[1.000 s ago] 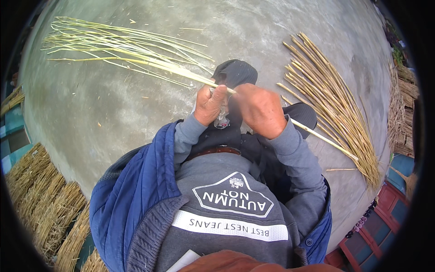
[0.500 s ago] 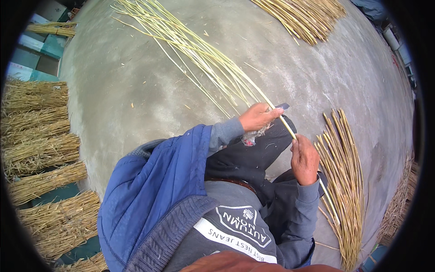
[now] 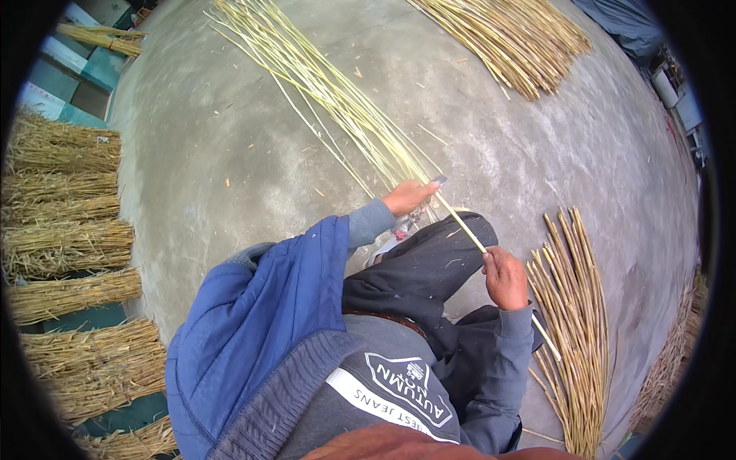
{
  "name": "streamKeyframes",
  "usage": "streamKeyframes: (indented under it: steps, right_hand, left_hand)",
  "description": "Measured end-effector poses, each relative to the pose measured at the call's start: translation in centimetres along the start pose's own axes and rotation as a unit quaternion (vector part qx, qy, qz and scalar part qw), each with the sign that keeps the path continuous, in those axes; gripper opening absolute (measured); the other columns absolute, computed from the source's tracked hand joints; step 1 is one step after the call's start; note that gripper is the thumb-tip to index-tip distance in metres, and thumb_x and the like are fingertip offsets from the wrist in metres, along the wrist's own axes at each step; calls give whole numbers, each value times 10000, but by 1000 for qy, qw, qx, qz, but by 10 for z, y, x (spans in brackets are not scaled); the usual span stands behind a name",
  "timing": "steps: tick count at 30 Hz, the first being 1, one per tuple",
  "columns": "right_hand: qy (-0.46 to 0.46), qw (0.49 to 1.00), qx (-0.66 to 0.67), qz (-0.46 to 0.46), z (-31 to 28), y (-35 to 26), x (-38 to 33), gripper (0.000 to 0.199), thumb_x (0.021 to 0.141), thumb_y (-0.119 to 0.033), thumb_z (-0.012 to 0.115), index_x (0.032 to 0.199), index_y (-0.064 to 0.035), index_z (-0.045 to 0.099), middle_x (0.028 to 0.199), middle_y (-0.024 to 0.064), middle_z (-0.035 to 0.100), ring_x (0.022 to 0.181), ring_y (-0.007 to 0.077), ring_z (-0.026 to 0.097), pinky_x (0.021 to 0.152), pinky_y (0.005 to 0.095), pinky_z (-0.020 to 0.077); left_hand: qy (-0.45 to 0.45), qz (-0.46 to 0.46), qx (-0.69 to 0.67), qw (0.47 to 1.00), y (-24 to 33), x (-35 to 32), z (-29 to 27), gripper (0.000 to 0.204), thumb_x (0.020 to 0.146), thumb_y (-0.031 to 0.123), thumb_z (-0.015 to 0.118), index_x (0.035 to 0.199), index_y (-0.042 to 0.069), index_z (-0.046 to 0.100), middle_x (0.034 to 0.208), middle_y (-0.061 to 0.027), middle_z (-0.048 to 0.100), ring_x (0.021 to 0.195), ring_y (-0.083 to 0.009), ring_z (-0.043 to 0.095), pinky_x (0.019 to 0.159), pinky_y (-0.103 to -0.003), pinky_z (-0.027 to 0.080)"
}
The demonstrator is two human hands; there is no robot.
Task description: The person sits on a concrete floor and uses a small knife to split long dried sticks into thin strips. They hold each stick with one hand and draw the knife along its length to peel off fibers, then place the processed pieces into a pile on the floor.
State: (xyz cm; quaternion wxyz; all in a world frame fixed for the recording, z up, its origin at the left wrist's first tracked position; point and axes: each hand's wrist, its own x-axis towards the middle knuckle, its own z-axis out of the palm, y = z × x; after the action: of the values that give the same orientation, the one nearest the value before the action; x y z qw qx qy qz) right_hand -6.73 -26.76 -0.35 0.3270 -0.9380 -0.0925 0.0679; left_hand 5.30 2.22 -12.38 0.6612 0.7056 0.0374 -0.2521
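My left hand (image 3: 408,195) grips a small blade with a grey tip against a long pale reed stalk (image 3: 460,222). My right hand (image 3: 505,277) is closed around the same stalk lower down, over my dark-trousered knee. The stalk runs from a loose fan of greenish-yellow stalks (image 3: 322,84) on the concrete ahead, past both hands, to the lower right. A pile of tan stalks (image 3: 573,307) lies just right of my right hand.
Another heap of tan stalks (image 3: 506,38) lies at the far top. Tied straw bundles (image 3: 61,207) are stacked along the left edge on teal boards. The concrete floor (image 3: 230,169) carries scattered chaff. A blue jacket (image 3: 261,322) hangs off my left arm.
My view has swung left over the second. The right hand has slid down the stalk away from the left hand, which stays at the blade.
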Motion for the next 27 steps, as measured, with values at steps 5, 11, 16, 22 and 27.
streamKeyframes:
  steps: [5, 11, 16, 22, 27]
  right_hand:
    - [53, 996, 64, -29, -13, -12, 16, 177, 1046, -131, 574, 1054, -12, 704, 758, 149, 674, 717, 334, 676, 666, 435, 510]
    - [48, 996, 6, -74, 2, 2, 25, 167, 1039, -118, 599, 1037, 18, 695, 695, 135, 669, 637, 274, 675, 621, 393, 511]
    - [-12, 1000, 22, -17, 16, 10, 29, 178, 1011, -168, 620, 1038, -16, 709, 871, 211, 702, 811, 410, 685, 719, 485, 533]
    - [26, 996, 80, -38, 9, -5, 41, 181, 1013, -181, 618, 1049, -33, 716, 933, 241, 710, 872, 460, 684, 747, 508, 536]
    - [25, 994, 98, -43, 16, -5, 47, 214, 1032, -162, 616, 1077, 21, 718, 694, 121, 676, 643, 224, 685, 631, 384, 518]
  left_hand:
    - [44, 126, -2, 991, 61, 6, -17, 528, 1016, 551, 681, 892, 40, 640, 692, -22, 601, 588, -95, 601, 496, -278, 493]
    - [53, 26, 18, 998, 26, 16, -36, 516, 1015, 540, 688, 890, 42, 637, 701, -19, 606, 584, -92, 599, 500, -263, 494]
    - [114, -38, -78, 990, -18, 16, -55, 488, 1005, 527, 706, 911, 52, 642, 687, -36, 625, 523, -113, 602, 475, -283, 515]
    - [117, 78, -74, 987, 48, 22, -85, 460, 1019, 511, 695, 899, 73, 622, 662, -25, 620, 515, -104, 600, 470, -270, 512]
    - [119, 73, -62, 988, 46, 25, -93, 467, 1011, 521, 706, 887, 80, 618, 667, -21, 630, 527, -108, 607, 483, -273, 514]
